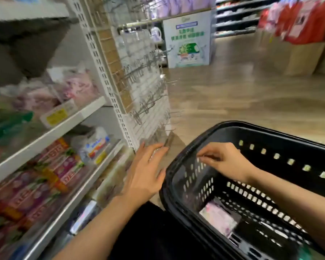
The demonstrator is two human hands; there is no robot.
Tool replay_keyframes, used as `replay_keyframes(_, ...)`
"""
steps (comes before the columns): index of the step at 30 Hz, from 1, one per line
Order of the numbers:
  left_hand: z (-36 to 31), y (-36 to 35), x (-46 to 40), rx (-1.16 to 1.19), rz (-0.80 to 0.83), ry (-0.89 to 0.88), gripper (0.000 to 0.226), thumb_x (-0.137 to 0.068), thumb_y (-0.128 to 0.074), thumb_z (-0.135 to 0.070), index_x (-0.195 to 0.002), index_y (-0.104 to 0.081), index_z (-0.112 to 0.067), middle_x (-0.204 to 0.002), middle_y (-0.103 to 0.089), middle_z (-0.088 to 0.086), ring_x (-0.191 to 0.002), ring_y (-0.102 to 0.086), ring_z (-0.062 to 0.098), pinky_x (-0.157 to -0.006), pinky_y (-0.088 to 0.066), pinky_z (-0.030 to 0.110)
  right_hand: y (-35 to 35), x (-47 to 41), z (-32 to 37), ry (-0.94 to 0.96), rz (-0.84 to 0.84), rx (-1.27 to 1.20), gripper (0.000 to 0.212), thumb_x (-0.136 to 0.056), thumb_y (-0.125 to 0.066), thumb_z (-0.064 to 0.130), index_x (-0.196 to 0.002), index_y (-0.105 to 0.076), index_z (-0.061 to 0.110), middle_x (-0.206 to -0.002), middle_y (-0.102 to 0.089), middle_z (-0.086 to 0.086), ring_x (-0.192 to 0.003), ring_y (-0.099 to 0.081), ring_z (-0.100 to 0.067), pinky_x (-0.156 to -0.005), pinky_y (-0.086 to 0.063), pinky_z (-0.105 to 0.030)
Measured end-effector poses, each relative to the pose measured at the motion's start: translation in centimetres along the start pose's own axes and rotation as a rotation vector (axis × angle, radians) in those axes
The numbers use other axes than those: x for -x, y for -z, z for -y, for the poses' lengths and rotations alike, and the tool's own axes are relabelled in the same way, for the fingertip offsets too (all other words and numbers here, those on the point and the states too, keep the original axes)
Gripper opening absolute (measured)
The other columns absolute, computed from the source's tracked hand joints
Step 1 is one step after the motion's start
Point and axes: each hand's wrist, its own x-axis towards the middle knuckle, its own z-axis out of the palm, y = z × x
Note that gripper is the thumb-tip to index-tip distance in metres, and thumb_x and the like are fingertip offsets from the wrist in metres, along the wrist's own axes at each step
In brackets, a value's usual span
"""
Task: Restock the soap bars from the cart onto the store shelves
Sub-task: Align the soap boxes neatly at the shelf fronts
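Nearest, at five o'clock, a pink soap pack (pixel 220 217) lies on the floor of the black basket (pixel 270 139). The right hand (pixel 223 161) hovers over it, fingers loosely curled, apparently empty. At nine o'clock the left hand (pixel 144 175), fingers straight and together, probably just freed, reaches toward the lower shelf (pixel 79 196).

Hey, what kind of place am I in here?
Most likely a retail store aisle. Stocked shelves with price tags run along the left, a hook rack stands at their end, and a black basket sits under the hands.
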Motion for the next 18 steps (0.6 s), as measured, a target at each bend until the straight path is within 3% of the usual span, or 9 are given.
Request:
replay_keyframes(3, -3.9, -4.8, -2.2, 0.175, 0.156, -0.123, 0.043, -0.079, -0.059, -0.02, -0.12, -0.057, -0.007, -0.122, -0.056, 0.012, -0.114, -0.047, 0.022, -0.103, -0.031, 0.022, 2.5, 5.1, -5.7, -0.168, 0.015, 0.094, 0.01, -0.083, -0.071, 0.006, -0.09, -0.073, 0.013, -0.085, -0.073, 0.004, -0.08, -0.068, -0.005, -0.079, -0.051, -0.019)
replay_keyframes(6, -6.6, -9.1, -3.7, 0.179, 0.411, -0.287, 0.051, -0.071, -0.07, -0.018, -0.12, -0.058, -0.01, -0.122, -0.055, 0.008, -0.112, -0.051, 0.022, -0.095, -0.041, 0.029, 4.6, 9.4, -10.0, -0.339, 0.076, 0.2, 0.011, -0.083, -0.072, 0.013, -0.094, -0.073, 0.013, -0.089, -0.074, 0.003, -0.082, -0.067, -0.008, -0.073, -0.046, -0.016)
replay_keyframes(8, -8.5, -11.3, -4.5, 0.171, 0.581, -0.368, 0.054, -0.078, -0.071, -0.022, -0.129, -0.055, -0.015, -0.128, -0.051, 0.003, -0.113, -0.054, 0.02, -0.094, -0.045, 0.031, 5.6, 11.3, -12.5, -0.433, 0.129, 0.257, 0.016, -0.082, -0.073, 0.018, -0.098, -0.072, 0.014, -0.093, -0.072, 0.003, -0.085, -0.065, -0.009, -0.072, -0.042, -0.016)
replay_keyframes(14, -14.4, -17.4, -7.2, 0.09, 0.881, -0.54, 0.066, -0.085, -0.069, -0.023, -0.144, -0.038, -0.02, -0.139, -0.039, -0.002, -0.123, -0.046, 0.017, -0.098, -0.039, 0.025, 6.6, 14.0, -17.6, -0.787, 0.255, 0.311, 0.041, -0.079, -0.076, 0.024, -0.115, -0.065, 0.009, -0.109, -0.067, -0.005, -0.101, -0.062, -0.019, -0.083, -0.046, -0.026)
replay_keyframes(16, -15.2, -19.2, -7.8, 0.048, 0.944, -0.554, 0.068, -0.085, -0.07, -0.027, -0.144, -0.038, -0.019, -0.137, -0.039, -0.001, -0.121, -0.049, 0.019, -0.096, -0.041, 0.028, 6.2, 14.7, -19.2, -0.904, 0.291, 0.325, 0.038, -0.079, -0.076, 0.023, -0.111, -0.067, 0.005, -0.107, -0.068, -0.009, -0.102, -0.062, -0.023, -0.084, -0.048, -0.028)
replay_keyframes(18, -15.0, -21.0, -8.3, 0.019, 1.012, -0.529, 0.062, -0.086, -0.069, -0.026, -0.141, -0.042, -0.019, -0.134, -0.041, 0.0, -0.117, -0.052, 0.022, -0.092, -0.042, 0.03, 5.5, 15.6, -20.9, -0.998, 0.343, 0.365, 0.024, -0.076, -0.076, 0.023, -0.092, -0.07, 0.006, -0.093, -0.07, -0.008, -0.092, -0.063, -0.023, -0.069, -0.047, -0.025)
